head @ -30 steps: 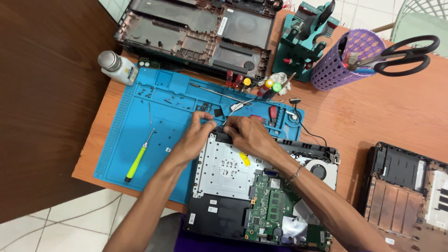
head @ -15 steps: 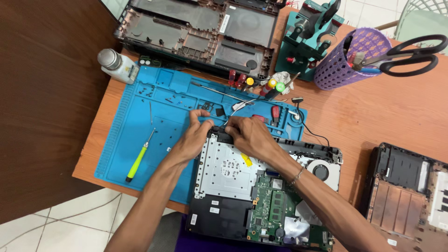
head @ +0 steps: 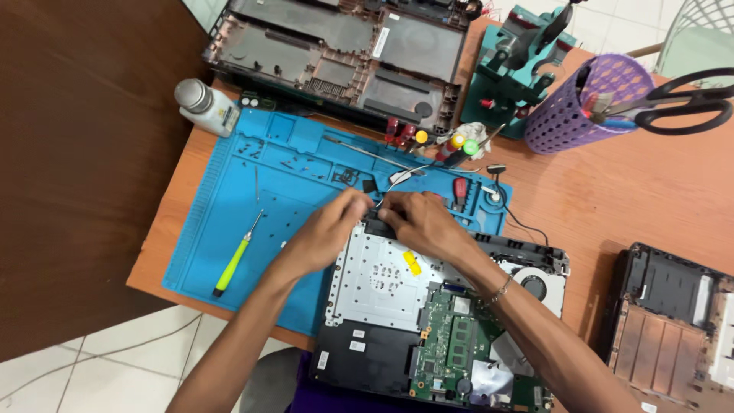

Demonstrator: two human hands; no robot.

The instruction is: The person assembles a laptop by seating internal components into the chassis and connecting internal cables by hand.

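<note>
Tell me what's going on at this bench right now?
A person is bent over an opened laptop lying partly on a blue repair mat. Both hands meet at its far edge: the left hand and right hand pinch at something small and dark there, too hidden to identify. The metal shield and green circuit board lie exposed. A yellow-handled screwdriver rests untouched on the mat. Another laptop's bottom cover sits beyond, and a purple holder with scissors stands to the right.

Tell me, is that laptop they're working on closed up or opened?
Opened: the laptop lies with its cover off, showing the green circuit board, fan and silver metal plate.
</note>
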